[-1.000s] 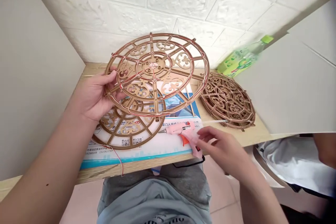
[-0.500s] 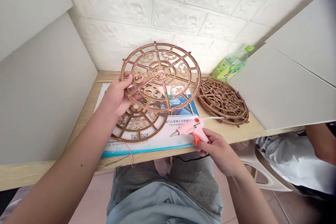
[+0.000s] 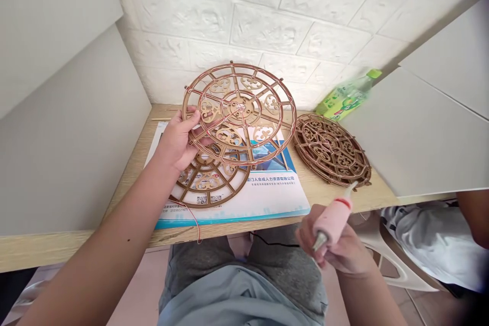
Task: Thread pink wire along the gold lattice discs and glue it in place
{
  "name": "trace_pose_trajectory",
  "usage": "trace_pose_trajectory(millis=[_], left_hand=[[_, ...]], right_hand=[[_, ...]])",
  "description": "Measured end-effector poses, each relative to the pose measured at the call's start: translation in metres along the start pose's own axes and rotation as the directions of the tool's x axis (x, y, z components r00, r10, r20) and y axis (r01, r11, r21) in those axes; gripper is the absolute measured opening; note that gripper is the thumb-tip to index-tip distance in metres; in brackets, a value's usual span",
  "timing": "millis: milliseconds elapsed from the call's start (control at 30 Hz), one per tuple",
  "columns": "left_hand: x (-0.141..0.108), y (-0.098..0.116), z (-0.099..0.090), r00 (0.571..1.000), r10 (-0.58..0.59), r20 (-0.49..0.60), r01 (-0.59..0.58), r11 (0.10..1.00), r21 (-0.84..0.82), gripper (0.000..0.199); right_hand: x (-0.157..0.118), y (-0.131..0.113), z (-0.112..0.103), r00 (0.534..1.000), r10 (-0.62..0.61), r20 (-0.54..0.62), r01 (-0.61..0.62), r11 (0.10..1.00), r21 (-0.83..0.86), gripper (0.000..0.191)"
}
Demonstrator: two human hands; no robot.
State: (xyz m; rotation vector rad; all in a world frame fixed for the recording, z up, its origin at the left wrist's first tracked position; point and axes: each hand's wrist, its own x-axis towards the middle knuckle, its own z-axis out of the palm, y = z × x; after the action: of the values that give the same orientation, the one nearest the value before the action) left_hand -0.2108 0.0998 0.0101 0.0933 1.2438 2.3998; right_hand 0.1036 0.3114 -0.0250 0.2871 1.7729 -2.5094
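My left hand grips the left rim of a round brown openwork frame, tilted up above the table. Copper-coloured wire runs along its rings and spokes to the middle. Beneath it, a second round frame lies on a printed sheet, partly covered by the raised one. A thin red and white wire hangs from there over the table edge. My right hand is closed around a pink hot glue gun, slightly blurred, its metal nozzle pointing down toward me and a glue stick showing at its back.
A stack of similar round frames lies on the right of the wooden table. Behind it a green-capped bottle leans by the grey side panel. A white brick-pattern wall closes the back. Another person's arm shows at far right.
My right hand has moved right and toward me with the glue gun, turning its nozzle from pointing left to pointing down. My left hand keeps holding the raised frame, and the view has shifted slightly.
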Motion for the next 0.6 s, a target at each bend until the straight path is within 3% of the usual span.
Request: trace_pose_trajectory(millis=[133, 267, 333, 500, 600], left_hand=[[-0.001, 0.0, 0.002, 1.0, -0.008, -0.005, 0.008, 1.0, 0.004, 0.021], [-0.003, -0.001, 0.004, 1.0, -0.01, -0.004, 0.01, 0.999, 0.03, 0.021], [-0.005, -0.003, 0.006, 1.0, -0.008, 0.012, 0.007, 0.998, 0.056, 0.021], [-0.013, -0.011, 0.014, 0.999, -0.036, 0.035, 0.032, 0.994, 0.107, 0.022], [-0.016, -0.016, 0.017, 0.997, -0.058, 0.06, 0.049, 0.989, 0.137, 0.022]], right_hand=[[0.004, 0.005, 0.036, 0.991, 0.103, 0.086, -0.101, 0.994, -0.028, 0.036], [0.011, -0.002, 0.067, 0.994, -0.039, 0.099, 0.041, 0.999, -0.018, 0.031], [0.008, -0.007, 0.069, 0.992, -0.097, 0.076, 0.098, 0.995, -0.013, 0.034], [-0.01, -0.014, 0.063, 0.995, -0.093, 0.046, 0.089, 0.992, 0.085, 0.031], [-0.014, -0.018, 0.079, 0.998, -0.065, -0.009, 0.066, 0.997, 0.05, 0.021]])
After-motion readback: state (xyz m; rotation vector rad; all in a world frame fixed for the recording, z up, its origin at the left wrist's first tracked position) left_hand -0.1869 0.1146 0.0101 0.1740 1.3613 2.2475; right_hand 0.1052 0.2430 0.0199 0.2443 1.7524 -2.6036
